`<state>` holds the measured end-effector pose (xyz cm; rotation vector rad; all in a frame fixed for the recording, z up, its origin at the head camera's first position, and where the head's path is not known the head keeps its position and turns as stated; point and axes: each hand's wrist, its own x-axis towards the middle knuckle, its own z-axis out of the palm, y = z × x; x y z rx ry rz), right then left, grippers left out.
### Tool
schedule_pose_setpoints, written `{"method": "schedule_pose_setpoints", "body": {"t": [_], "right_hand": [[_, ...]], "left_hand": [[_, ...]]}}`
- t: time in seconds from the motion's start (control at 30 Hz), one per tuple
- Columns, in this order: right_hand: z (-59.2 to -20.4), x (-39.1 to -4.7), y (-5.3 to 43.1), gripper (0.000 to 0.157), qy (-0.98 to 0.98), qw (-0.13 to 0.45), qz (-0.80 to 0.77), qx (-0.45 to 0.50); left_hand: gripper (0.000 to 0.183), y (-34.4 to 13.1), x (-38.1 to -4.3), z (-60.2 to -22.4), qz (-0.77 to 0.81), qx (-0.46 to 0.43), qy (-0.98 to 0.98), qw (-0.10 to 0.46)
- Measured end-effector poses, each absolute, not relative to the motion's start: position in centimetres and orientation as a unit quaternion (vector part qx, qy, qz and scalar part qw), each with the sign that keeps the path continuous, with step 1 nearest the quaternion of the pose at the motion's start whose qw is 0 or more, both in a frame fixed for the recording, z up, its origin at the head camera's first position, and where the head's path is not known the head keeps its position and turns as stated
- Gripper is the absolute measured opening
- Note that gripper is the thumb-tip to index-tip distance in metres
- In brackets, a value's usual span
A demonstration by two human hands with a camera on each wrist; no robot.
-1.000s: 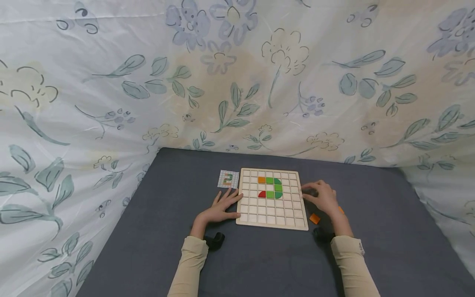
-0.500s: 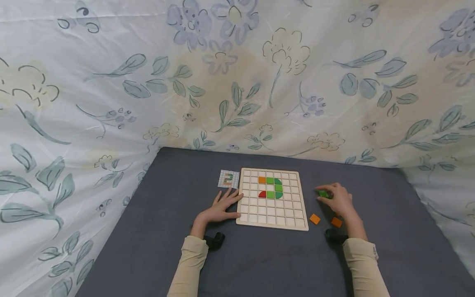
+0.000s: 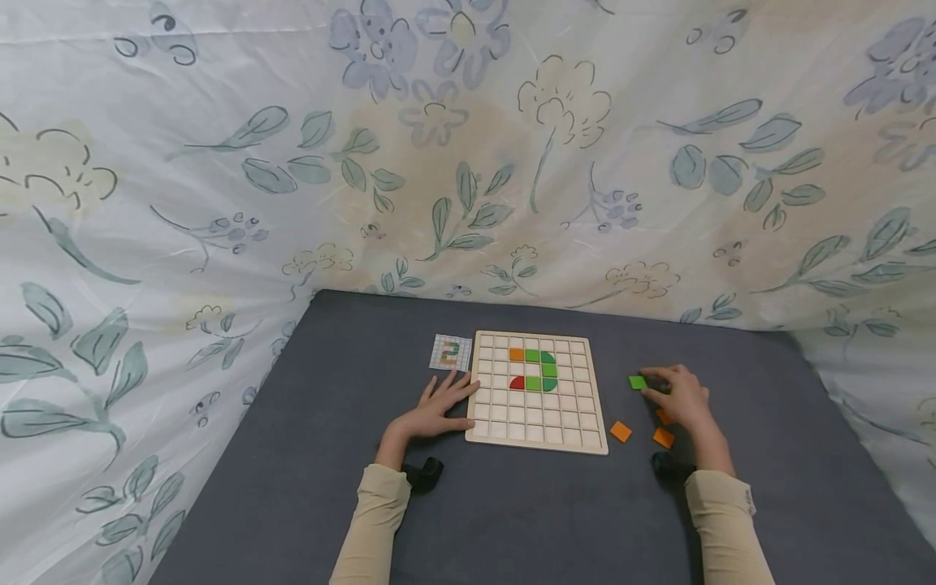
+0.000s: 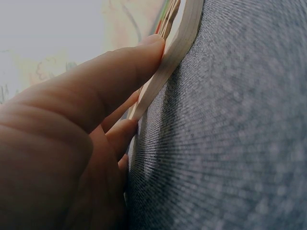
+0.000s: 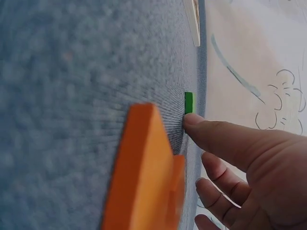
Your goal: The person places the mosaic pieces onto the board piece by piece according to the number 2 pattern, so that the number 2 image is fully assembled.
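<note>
Left hand (image 3: 431, 413) was spread, fingers roughly straight, gripping nothing, tips on the gridded board's (image 3: 535, 418) left edge; board sat between both hands. Right hand (image 3: 682, 398) pinched a green tile (image 3: 637, 383), thumb and index. Three orange tiles (image 3: 663, 438) lay on the surface (image 3: 548, 520) just nearside of the right hand.

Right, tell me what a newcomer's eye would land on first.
Probably the flower-printed cloth filling the view behind the dark tabletop. Next, the pale wooden grid board, with orange, green and red tiles grouped in its upper middle. Then, to its right, a bright green square tile at the right hand's fingertips.
</note>
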<state>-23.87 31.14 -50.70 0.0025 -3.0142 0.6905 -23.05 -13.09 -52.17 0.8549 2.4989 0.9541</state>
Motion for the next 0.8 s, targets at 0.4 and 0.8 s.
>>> {"method": "schedule_pose_setpoints", "body": {"t": [0.4, 0.8], "right_hand": [[-50.68, -23.96, 31.47, 0.033, -0.976, 0.015, 0.219, 0.005], [-50.86, -23.87, 30.58, 0.034, -0.973, 0.034, 0.229, 0.009]], "left_hand": [[0.072, -13.08, -23.16, -52.37, 0.330, 0.298, 0.880, 0.166], [0.072, -13.13, -23.11, -52.27, 0.334, 0.294, 0.879, 0.169]]}}
